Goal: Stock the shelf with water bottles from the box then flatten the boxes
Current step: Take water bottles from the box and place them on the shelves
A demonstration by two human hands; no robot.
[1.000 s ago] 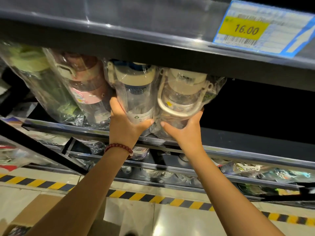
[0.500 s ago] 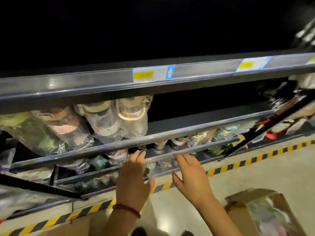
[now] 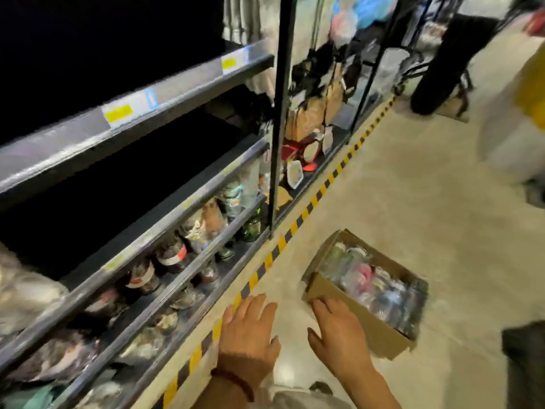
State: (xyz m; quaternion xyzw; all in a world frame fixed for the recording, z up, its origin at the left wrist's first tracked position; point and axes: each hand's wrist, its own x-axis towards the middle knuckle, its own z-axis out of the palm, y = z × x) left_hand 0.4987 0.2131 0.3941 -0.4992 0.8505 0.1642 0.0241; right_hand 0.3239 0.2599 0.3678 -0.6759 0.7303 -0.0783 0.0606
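An open cardboard box [image 3: 380, 335] sits on the floor to the right, filled with several plastic-wrapped water bottles [image 3: 371, 278]. My left hand [image 3: 249, 332], with a red bead bracelet at the wrist, hovers empty over the floor with fingers straight. My right hand [image 3: 339, 332] is also empty and flat, its fingertips close to the box's near corner. The dark shelf unit [image 3: 165, 228] runs along the left; wrapped bottles [image 3: 17, 293] stand at the far left of its middle tier, and most of that tier is dark.
Lower tiers hold several jars and wrapped bottles [image 3: 171, 255]. A yellow-black striped line [image 3: 295, 228] runs along the shelf base. A black rack [image 3: 278, 113] with bags stands further on. Another person [image 3: 513, 119] stands at the far right of the pale floor.
Both hands let go of the bottles on the shelf and dropped down. My view swung right and down, bringing the box on the floor into sight near my right hand.
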